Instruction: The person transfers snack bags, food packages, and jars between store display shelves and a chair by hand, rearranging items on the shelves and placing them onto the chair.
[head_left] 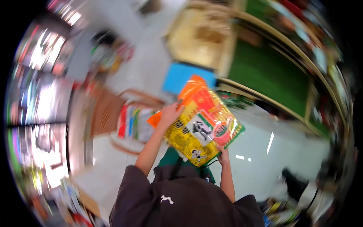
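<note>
At the far left, bright shelves [41, 94] packed with blurred goods run from top to bottom. To their right, on the pale floor [253, 155], is a brown chair [105, 111], with red, green, blue and white packages [137, 122] beside its backrest. Next comes the left hand [171, 115], clamped on the upper-left edge of a bundle of yellow printed packets [200, 130], its fingers near an orange wrapper [193, 89] that shows at the bundle's top corner and again to the left of the hand. The bundle is held tilted above the floor, in front of the torso, between the two hands; its glossy face carries red, white and green panels. Beyond its upper edge is a blue panel [187, 77], with a pale wooden display [198, 38] farther off. At the bundle's lower-right edge, near the green-trimmed corner, the right hand [224, 154] holds on from below, its exact finger placement partly hidden. Farther right, above, stands a wooden rack [264, 100] with green-lined shelves [270, 75]; black and white items [298, 187] lie at the lower right, blurred.
</note>
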`<act>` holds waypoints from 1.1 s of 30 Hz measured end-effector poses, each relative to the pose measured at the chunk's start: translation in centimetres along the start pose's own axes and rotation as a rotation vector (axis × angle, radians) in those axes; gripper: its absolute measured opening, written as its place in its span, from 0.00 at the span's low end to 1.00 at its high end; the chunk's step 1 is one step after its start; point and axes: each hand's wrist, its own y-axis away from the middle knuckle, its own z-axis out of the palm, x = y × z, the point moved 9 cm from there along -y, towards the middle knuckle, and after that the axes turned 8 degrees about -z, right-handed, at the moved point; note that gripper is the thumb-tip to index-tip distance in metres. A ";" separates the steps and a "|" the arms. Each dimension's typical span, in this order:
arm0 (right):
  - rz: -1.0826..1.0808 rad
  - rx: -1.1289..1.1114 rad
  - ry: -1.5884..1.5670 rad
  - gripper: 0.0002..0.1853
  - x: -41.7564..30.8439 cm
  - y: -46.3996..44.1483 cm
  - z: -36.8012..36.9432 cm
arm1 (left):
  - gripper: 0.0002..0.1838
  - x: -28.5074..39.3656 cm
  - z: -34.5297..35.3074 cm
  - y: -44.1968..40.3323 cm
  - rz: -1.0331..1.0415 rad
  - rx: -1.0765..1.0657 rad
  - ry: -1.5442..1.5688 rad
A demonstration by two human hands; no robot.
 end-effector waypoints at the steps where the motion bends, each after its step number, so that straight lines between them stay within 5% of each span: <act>1: -0.079 0.053 -0.049 0.31 -2.3 1.0 -2.9 | 0.25 4.8 1.7 -0.4 0.063 -0.071 -0.009; 5: -0.297 0.323 -0.178 0.31 -8.9 10.8 -8.4 | 0.22 18.2 7.4 1.0 0.284 -0.295 -0.099; 9: -0.486 0.485 -0.425 0.30 -12.3 18.8 -15.3 | 0.17 32.7 14.4 5.1 0.610 -0.301 -0.047; 14: -0.676 0.689 -0.558 0.29 -13.0 18.7 -15.1 | 0.12 38.2 20.9 0.9 0.730 -0.602 0.267; 16: -0.741 0.737 -0.564 0.27 -13.6 18.9 -15.6 | 0.12 38.7 23.3 0.5 0.698 -0.594 0.237; 18: -0.781 0.807 -0.616 0.27 -14.7 22.8 -21.0 | 0.15 41.3 25.4 5.3 0.871 -0.220 0.089; 20: -0.804 0.819 -0.630 0.27 -15.9 22.6 -23.1 | 0.20 39.8 28.6 4.0 0.712 -0.328 0.321; 24: -0.773 0.900 -0.667 0.26 -19.4 22.0 -26.4 | 0.38 33.9 38.5 8.6 -0.338 -1.242 0.585; 28: -0.722 0.953 -0.689 0.23 -23.4 20.0 -31.2 | 0.46 41.1 39.9 17.3 -0.560 -1.620 0.707; 32: -0.781 0.974 -0.734 0.23 -27.2 18.8 -34.5 | 0.43 48.7 43.6 18.8 -0.441 -1.753 0.721; 33: -0.795 0.987 -0.721 0.24 -28.5 18.4 -35.4 | 0.36 49.7 46.2 18.7 -0.605 -1.876 0.870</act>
